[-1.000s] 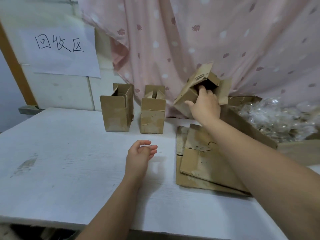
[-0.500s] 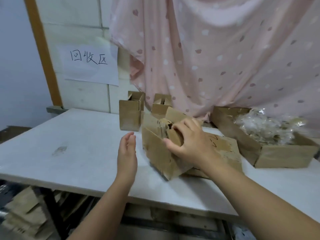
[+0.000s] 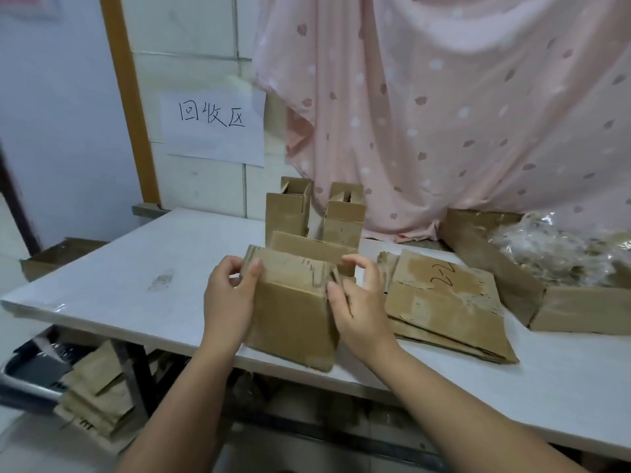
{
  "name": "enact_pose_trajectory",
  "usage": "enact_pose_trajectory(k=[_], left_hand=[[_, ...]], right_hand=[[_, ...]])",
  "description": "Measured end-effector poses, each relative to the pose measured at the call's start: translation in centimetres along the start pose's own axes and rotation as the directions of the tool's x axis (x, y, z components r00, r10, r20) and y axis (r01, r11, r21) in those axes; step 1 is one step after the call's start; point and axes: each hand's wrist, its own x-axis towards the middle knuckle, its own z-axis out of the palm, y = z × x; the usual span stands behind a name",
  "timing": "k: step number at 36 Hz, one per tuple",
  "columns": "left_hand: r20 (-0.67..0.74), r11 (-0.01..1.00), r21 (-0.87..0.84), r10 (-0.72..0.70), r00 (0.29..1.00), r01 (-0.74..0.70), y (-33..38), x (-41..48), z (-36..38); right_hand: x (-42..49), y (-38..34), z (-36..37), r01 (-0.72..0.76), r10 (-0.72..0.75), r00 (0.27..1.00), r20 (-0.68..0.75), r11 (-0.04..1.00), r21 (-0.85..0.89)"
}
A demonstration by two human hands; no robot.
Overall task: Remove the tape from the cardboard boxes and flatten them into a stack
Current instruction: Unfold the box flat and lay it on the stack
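1. Your left grip (image 3: 229, 302) is closed on the box (image 3: 293, 315), with the thumb on the near face by the top edge and the fingers curled round the left side. It likely steadies the box.
2. Your right grip (image 3: 358, 310) pinches the box's upper right corner, fingers curled over a flap there. This looks like hunting for tape or a flap edge, but I cannot tell if any tape is on it.
3. The box stands between the two grips on the counter (image 3: 136, 268), at its near edge, with the far flap up. It is probably kept close so both grips can reach the top.
4. The flattened stack (image 3: 444, 302) lies just right of the right grip, a short drop for the next flat piece.
5. The left waiting box (image 3: 288, 216) and the right waiting box (image 3: 345, 221) stand upright beyond the grips, tops open. They are likely next in the queue.
6. The open carton (image 3: 580, 308) sits well right of the right grip and holds crumpled clear tape (image 3: 546, 250), so it is probably the scrap bin.
7. Judged stage: partway, with this box not yet flat.
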Motion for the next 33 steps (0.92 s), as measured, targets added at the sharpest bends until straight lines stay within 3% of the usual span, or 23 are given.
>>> enact_pose_trajectory(k=[3, 7, 13, 16, 22, 26, 33], left_hand=[[0.007, 0.999, 0.034, -0.027, 1.0, 0.027, -0.2, -0.1, 0.3], [0.048, 0.993, 0.037, -0.112, 0.993, 0.11, -0.2, -0.2, 0.7], [0.12, 0.993, 0.028, -0.116, 0.986, 0.114, -0.3, 0.5, 0.8], [0.201, 0.996, 0.033, -0.087, 0.976, 0.082, -0.5, 1.0, 0.8], [0.363, 0.993, -0.076, -0.058, 0.93, 0.092, -1.2, 1.3, 1.0], [0.324, 0.997, -0.066, -0.017, 0.946, 0.04, -1.2, 1.2, 1.2], [0.299, 0.998, -0.01, 0.059, 0.953, -0.059, -2.2, 1.3, 1.3]], right_hand=[[0.8, -0.3, -0.2, -0.224, 0.231, 0.973, -0.015, 0.956, 0.188], [2.1, 0.1, -0.5, -0.343, 0.341, 0.939, 0.047, 0.914, 0.215], [3.2, 0.6, -1.1, -0.329, 0.313, 0.938, 0.146, 0.939, 0.104], [3.6, 0.8, -1.0, -0.369, 0.342, 0.921, 0.183, 0.919, 0.14], [3.1, 0.9, -0.5, -0.296, 0.281, 0.943, 0.177, 0.953, 0.069], [2.3, 1.6, -0.4, -0.265, 0.243, 0.957, 0.16, 0.955, 0.134], [2.3, 1.6, -0.3, -0.239, 0.227, 0.961, 0.158, 0.969, 0.062]])
